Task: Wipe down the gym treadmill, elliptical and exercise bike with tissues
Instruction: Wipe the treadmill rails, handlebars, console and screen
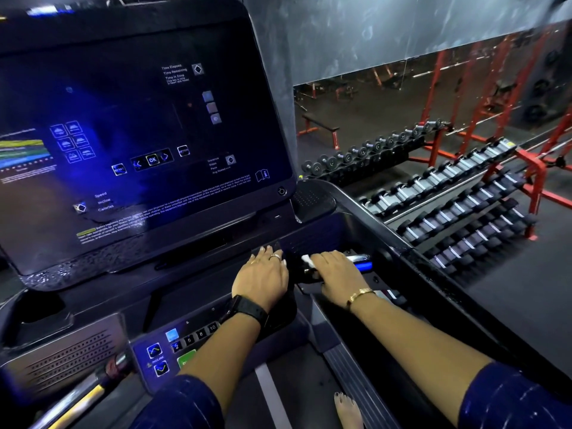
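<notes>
Gym floor w/ a dumbbell rack (pixel 448 193) sits off the right side of the treadmill (pixel 349 363). We face the console screen (pixel 139 134), lit blue. Our left hand (pixel 263 274) lies flat, fingers straight, on the dark ledge (pixel 198 274) below the screen's btm-right corner. Just beside it, our right hand (pixel 335 270) curls over a white tissue (pixel 306 260), holding it vs. the grip bar (pixel 362 264) at the console's right edge.

Left hand (pixel 263 275) beside right hand (pixel 335 272) on treadmill (pixel 383 230) below console (pixel 139 134); tissue (pixel 306 260) under right hand; dumbbell rack (pixel 448 209) right.
</notes>
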